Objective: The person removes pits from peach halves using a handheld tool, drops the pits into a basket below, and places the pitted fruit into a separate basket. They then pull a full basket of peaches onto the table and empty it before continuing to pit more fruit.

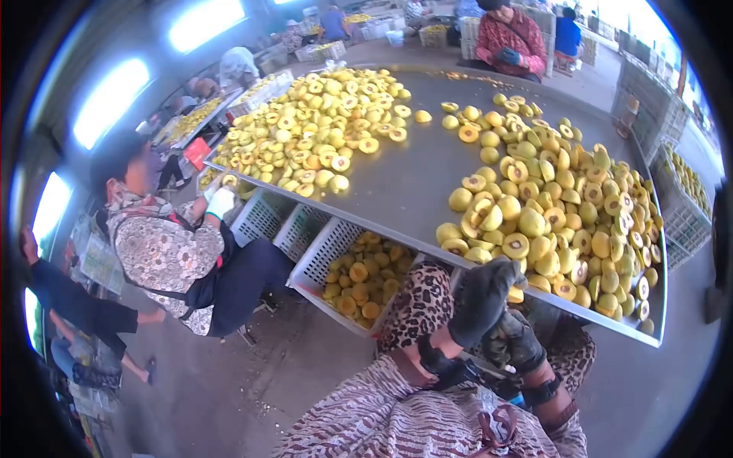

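Fruit is what the head view shows most of: a near heap of yellow halves, many with the stone hollow turned up, lies on the grey tabletop. It sits just past the near edge where the person's two dark-gloved hands are. The left hand is raised to that edge, with its fingertips touching or almost touching the rim. From its grip the heap lies directly ahead and a little to the right. The closest fruit half is just beyond the fingertips, and the heap's long axis runs away from the grip along the right-hand edge. A small orange piece shows just beside this grip on its right. Whether the curled fingers hold it or merely hide part of it cannot be told. The right hand hangs lower, under the rim and close behind the left, so it is the farther of the two from the fruit. It looks bunched, but whether it holds anything cannot be told. Left of and below the grips, a white crate under the tabletop holds more fruit. Well apart to the far left is a second heap, where a seated person is working. A person in red sits at the far end.
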`<state>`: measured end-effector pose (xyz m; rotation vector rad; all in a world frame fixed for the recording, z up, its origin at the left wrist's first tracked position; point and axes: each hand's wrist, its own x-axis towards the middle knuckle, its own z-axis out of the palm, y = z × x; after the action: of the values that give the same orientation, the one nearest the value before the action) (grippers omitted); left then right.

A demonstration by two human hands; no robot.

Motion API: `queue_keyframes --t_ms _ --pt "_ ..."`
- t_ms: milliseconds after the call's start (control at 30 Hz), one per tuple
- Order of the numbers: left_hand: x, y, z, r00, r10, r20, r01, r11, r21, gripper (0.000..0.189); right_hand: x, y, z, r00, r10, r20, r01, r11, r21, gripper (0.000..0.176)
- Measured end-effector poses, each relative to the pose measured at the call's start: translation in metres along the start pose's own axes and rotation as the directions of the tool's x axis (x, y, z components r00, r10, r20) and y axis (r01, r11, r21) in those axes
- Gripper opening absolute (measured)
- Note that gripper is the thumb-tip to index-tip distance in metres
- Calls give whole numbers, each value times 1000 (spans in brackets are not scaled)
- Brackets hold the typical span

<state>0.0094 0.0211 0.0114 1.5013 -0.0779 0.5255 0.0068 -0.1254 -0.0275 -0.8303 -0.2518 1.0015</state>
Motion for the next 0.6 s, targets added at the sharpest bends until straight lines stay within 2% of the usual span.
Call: queue_keyframes --t_ms 67,100,133,200,267,333,367,400,467,500,533,600 --pt "1 9 -5 993 -19 116 36 989 -143 48 1 -4 0 998 21 63 -20 1000 -24 46" --pt "2 15 -8 981 -36 190 85 964 -254 48 -1 -11 11 999 36 31 -35 999 -39 45" --pt "3 19 -11 978 -46 201 98 961 -257 48 0 -8 15 999 33 18 -33 999 -30 45" --pt "5 25 -16 961 6 277 78 954 -290 48 5 -4 18 992 -124 33 128 976 -175 41" --pt "2 24 -19 960 5 279 79 954 -289 47 4 -2 15 997 -68 31 73 984 -165 40" --pt "2 28 -24 951 -6 310 112 939 -326 46 4 -6 17 996 -83 19 84 915 -394 40" --pt "1 27 -24 953 1 303 108 934 -342 46 -1 -8 15 1000 6 -16 -13 890 -455 57" --pt "1 25 -24 951 -2 311 116 931 -347 46 -1 -11 14 1000 3 -27 -15 892 -453 57" --pt "4 23 -27 942 -3 335 142 910 -390 48 6 -20 13 986 -91 137 156 774 -614 52" --pt "5 23 -29 940 -5 341 147 907 -394 48 5 -23 20 987 -128 97 161 798 -581 45" --pt "4 24 -32 958 -113 264 233 843 -484 49 3 -23 18 988 -127 86 153 801 -579 45" --pt "11 28 -45 931 -334 150 347 673 -653 54 3 -24 12 996 -17 87 78 639 -765 36"
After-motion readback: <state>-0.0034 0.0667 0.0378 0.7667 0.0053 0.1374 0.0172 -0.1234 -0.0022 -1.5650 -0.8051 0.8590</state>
